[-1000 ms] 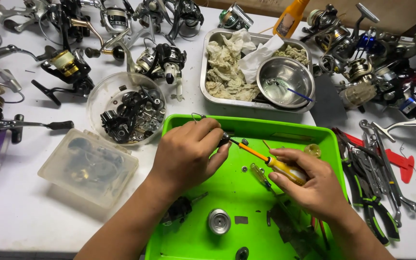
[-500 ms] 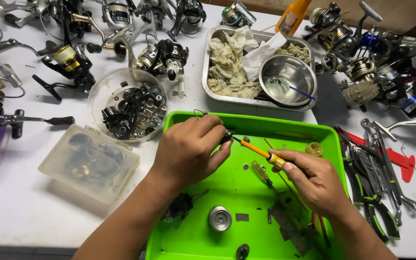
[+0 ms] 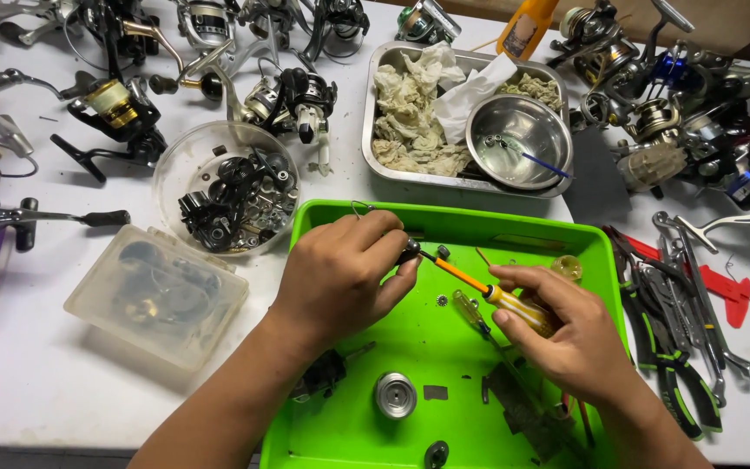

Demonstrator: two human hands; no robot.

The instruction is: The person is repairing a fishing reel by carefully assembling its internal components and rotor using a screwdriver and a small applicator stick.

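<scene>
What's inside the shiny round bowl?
The shiny bowl holds a few small metal bits and a thin blue stick leaning over its edge. The bowl sits in a metal tray; whatever lies beneath it is covered.

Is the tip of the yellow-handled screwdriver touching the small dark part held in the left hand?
Touching: in the head view the yellow-handled screwdriver has its tip against the small dark part, pinched by the left hand, with no gap.

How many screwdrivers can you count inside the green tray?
2. One screwdriver with a yellow handle is held in the right hand, its tip at the left hand. A second screwdriver lies in the green tray just below it. Hands may hide others.
</scene>
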